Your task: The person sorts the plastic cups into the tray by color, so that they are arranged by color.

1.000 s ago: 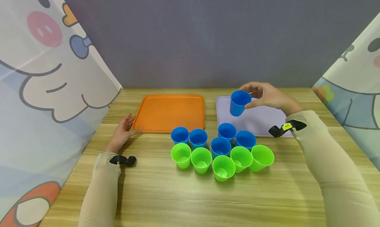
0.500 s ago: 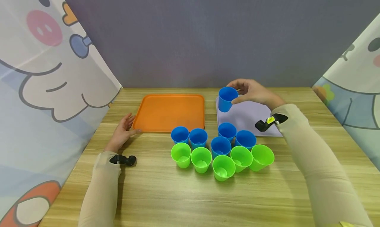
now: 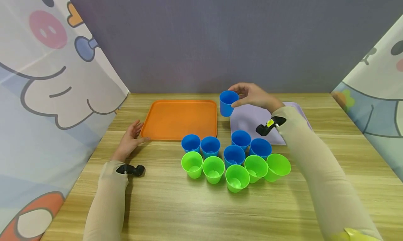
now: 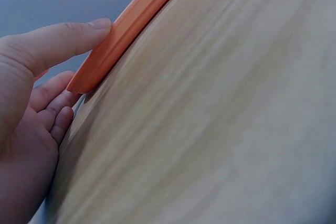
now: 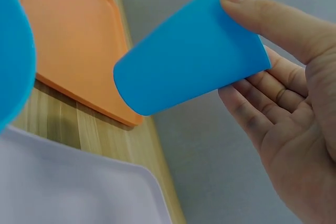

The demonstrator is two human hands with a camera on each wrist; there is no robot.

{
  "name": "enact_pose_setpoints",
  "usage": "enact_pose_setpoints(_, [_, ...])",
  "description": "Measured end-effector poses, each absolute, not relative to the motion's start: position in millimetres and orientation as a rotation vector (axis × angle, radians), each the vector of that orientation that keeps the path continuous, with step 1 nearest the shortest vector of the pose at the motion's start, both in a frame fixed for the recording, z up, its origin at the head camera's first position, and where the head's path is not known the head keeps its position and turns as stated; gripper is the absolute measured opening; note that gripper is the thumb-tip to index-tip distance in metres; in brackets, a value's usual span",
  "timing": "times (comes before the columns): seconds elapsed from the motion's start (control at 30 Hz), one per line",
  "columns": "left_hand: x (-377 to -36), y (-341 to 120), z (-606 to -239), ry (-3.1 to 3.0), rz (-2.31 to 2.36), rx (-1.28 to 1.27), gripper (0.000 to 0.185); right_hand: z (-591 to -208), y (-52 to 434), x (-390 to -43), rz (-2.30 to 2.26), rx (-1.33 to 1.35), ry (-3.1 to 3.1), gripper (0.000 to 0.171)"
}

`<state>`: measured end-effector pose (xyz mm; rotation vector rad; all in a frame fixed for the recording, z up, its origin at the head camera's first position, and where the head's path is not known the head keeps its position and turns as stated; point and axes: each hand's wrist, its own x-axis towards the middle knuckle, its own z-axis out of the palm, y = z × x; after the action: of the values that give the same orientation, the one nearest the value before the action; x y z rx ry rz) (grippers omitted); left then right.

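The right hand (image 3: 256, 96) holds a blue cup (image 3: 228, 103) up in the air, thumb on one side of the rim and the fingers (image 5: 262, 106) curled round the other side. The cup hangs above the gap between the orange tray (image 3: 179, 119) and the lilac tray (image 3: 252, 119), clear of the desk (image 3: 195, 213) and slightly tilted. In the right wrist view the cup's base points towards the orange tray's near corner.

The left hand (image 3: 130, 140) lies flat on the desk at the orange tray's near left corner, fingers straight and relaxed. In the left wrist view its thumb (image 4: 63, 38) touches the tray's rim (image 4: 123, 30), while the other fingers rest just beside the corner.

In front of the trays stands a cluster of cups, all upright and close together. Four blue cups (image 3: 234, 155) form the back row, one of them on the lilac tray's near edge. Five green cups (image 3: 214, 169) form the front row, the rightmost (image 3: 277, 167) leaning outwards. A small black device (image 3: 130, 170) sits on each beige sleeve at the wrist.
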<state>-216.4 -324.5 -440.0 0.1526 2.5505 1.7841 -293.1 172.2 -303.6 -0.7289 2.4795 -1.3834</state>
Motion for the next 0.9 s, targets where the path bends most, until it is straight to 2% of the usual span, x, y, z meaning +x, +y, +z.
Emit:
enact_pose_setpoints(0.53, [-218,-326,-440,2.556,1.787,0.157,0.099,-315,134,-308,-1.394,-0.558,2.537,0.056])
enact_pose_setpoints(0.77, [-203,-312,-413,2.500,1.827,0.159,0.095,-321,115,-314,-1.421,-0.453,2.596,0.060])
enact_pose_setpoints(0.9, [-204,-313,-414,2.501,1.832,0.161,0.094,-325,106,-317,-1.462,-0.407,2.608,0.061])
